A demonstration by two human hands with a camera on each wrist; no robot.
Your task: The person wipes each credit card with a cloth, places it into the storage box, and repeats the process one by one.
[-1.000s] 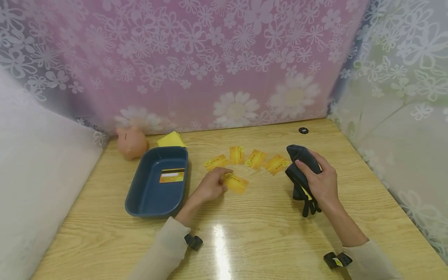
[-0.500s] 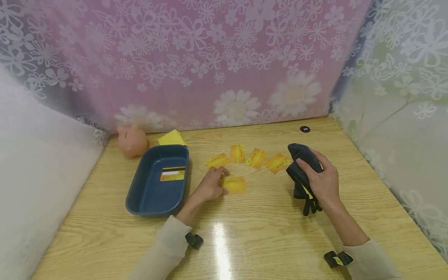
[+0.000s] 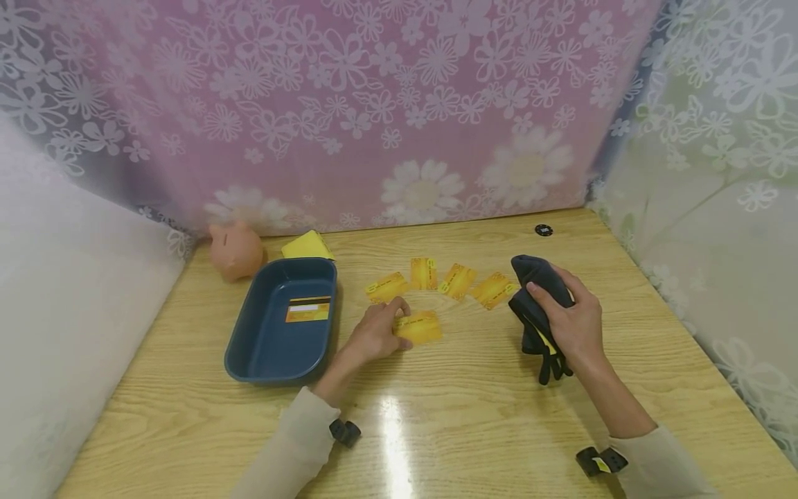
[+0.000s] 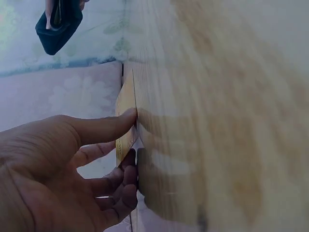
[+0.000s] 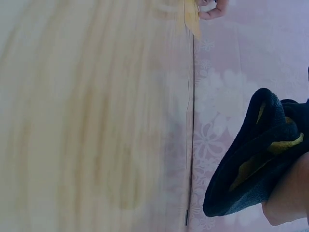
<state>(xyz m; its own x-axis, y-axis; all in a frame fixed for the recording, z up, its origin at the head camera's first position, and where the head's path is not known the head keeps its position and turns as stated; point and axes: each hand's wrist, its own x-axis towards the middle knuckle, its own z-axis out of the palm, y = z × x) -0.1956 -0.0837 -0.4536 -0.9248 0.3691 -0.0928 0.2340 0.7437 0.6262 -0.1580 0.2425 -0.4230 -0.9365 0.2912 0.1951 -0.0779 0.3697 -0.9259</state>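
Observation:
My left hand (image 3: 374, 333) pinches a yellow-orange bank card (image 3: 425, 327) by its edges, thumb on the near side. In the left wrist view, that card (image 4: 126, 101) tilts up from the tabletop between thumb and fingers. On the right, my right hand (image 3: 581, 322) grips a dark navy cloth drawstring pouch (image 3: 536, 281) above the table, its cords dangling. Yellow shows inside the folds of the pouch (image 5: 251, 159) in the right wrist view; most of that hand is hidden there. Several more cards fan out beyond my left hand, including one upright card (image 3: 423, 274) and a slanted card (image 3: 493, 290).
A blue plastic tub (image 3: 240, 364) stands left of my left hand, with a card (image 3: 307, 312) lying stripe side up inside. Behind it are a pink piggy bank (image 3: 235, 251) and a yellow folded item (image 3: 308, 245). A black poker chip (image 3: 544, 230) lies at the back right.
The card at my left hand has lifted and turned slightly, and my thumb now shows at its near edge. My right hand with the pouch stays nearly still.

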